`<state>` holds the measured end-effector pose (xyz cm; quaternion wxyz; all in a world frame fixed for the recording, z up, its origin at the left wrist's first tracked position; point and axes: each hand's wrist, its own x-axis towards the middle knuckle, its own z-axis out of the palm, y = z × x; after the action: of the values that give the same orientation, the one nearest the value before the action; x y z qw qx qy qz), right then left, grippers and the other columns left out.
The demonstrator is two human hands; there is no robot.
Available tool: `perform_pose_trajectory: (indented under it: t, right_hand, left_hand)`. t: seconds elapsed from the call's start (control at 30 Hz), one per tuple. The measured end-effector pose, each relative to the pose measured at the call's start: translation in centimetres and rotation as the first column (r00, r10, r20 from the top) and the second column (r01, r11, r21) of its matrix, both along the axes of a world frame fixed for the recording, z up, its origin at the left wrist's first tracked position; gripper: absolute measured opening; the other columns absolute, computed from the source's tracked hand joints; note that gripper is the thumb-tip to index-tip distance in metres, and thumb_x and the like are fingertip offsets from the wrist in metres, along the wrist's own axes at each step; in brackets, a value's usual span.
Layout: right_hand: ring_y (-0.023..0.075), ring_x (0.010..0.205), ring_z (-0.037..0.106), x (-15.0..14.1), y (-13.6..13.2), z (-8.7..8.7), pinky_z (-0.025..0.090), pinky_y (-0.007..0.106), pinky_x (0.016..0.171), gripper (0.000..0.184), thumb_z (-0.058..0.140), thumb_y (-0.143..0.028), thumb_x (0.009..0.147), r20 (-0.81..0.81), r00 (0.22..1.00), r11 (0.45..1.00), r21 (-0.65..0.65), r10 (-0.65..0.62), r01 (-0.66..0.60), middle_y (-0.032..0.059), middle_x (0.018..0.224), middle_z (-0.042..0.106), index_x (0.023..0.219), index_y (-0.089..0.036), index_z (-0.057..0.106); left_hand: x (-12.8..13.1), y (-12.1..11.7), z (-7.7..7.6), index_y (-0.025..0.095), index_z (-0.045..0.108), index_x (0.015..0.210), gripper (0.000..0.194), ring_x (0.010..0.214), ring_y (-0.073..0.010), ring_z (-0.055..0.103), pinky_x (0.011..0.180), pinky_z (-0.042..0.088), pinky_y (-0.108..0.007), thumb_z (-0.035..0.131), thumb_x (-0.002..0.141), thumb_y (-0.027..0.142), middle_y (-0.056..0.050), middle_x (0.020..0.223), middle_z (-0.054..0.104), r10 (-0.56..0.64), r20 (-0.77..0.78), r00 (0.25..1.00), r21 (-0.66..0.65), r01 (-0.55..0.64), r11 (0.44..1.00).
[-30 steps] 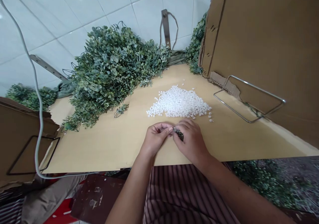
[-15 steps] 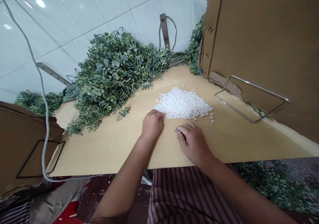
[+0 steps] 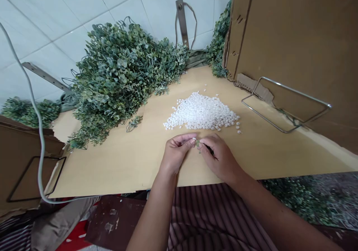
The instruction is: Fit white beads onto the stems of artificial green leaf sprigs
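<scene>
My left hand (image 3: pixel 179 148) pinches a small white plastic piece (image 3: pixel 194 139) between thumb and forefinger. Close against it on the right, my right hand (image 3: pixel 218 154) is closed around a green leafy sprig (image 3: pixel 198 143), whose tip pokes out toward the white piece. Most of the sprig is hidden inside the right fingers. Just beyond both hands lies a heap of small white plastic pieces (image 3: pixel 204 111) on the tan tabletop (image 3: pixel 125 169).
A big pile of artificial greenery (image 3: pixel 120 68) fills the back left. One loose sprig (image 3: pixel 134 123) lies before it. Cardboard (image 3: pixel 293 50) with a metal wire frame (image 3: pixel 291 92) stands at the right. A pale cable (image 3: pixel 39 120) hangs at the left; more greenery (image 3: pixel 299 199) lies below right.
My left hand has come back from the heap's left edge, bringing a white piece to the sprig. The right hand stays near the same spot, holding the sprig. The view has shifted slightly.
</scene>
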<state>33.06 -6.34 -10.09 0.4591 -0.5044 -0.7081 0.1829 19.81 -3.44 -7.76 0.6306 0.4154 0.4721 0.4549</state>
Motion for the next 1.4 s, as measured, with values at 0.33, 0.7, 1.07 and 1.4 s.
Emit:
perform_pose_trajectory:
  t: [0.33, 0.7, 1.07, 1.4]
  right_hand:
    - [0.0203, 0.070, 0.046, 0.15, 0.00, 0.02, 0.036, 0.032, 0.064, 0.024, 0.041, -0.017, 0.087, -0.068, 0.992, 0.993, -0.049, 0.109, -0.112, 0.0033, 0.064, 0.049, 0.064, -0.019, 0.045]
    - [0.0205, 0.069, 0.046, -0.01, -0.10, -0.01, 0.037, 0.032, 0.063, 0.024, 0.044, -0.018, 0.086, -0.040, 0.999, 0.999, 0.003, 0.035, -0.035, 0.0033, 0.062, 0.049, 0.062, -0.019, 0.044]
    - [0.0193, 0.066, 0.047, 0.19, -0.24, -0.12, 0.038, 0.031, 0.061, 0.021, 0.047, -0.017, 0.082, -0.065, 0.998, 1.000, 0.002, 0.016, -0.016, 0.0024, 0.060, 0.050, 0.061, -0.019, 0.048]
    - [0.0176, 0.062, 0.046, 0.08, -0.21, -0.15, 0.037, 0.029, 0.058, 0.021, 0.047, -0.014, 0.076, -0.068, 0.997, 1.000, 0.020, -0.019, 0.020, 0.0007, 0.057, 0.046, 0.056, -0.019, 0.040]
  left_hand:
    - [-0.70, 0.00, -0.34, 0.019, 0.076, 0.075, 0.025, 0.058, -0.0058, 0.055, 0.059, 0.043, -0.016, 0.083, 0.053, 0.031, 0.001, 0.061, 0.070, -0.077, 0.003, 0.997, -0.009, 0.077, 0.997]
    - [-0.41, -0.17, -0.01, 0.017, 0.073, 0.069, 0.024, 0.063, -0.0090, 0.062, 0.067, 0.050, -0.021, 0.083, 0.054, 0.032, 0.000, 0.067, 0.071, 0.003, -0.013, 1.000, 0.091, -0.001, 0.996]
    - [-0.66, -0.28, -0.12, 0.019, 0.075, 0.073, 0.025, 0.074, -0.0156, 0.066, 0.078, 0.053, -0.029, 0.083, 0.052, 0.030, -0.004, 0.078, 0.075, -0.025, -0.086, 0.996, 0.092, 0.033, 0.995]
    - [-0.64, -0.24, -0.20, 0.020, 0.075, 0.068, 0.021, 0.069, -0.0128, 0.066, 0.076, 0.053, -0.026, 0.084, 0.052, 0.028, -0.002, 0.073, 0.074, -0.060, -0.073, 0.996, 0.059, 0.064, 0.996]
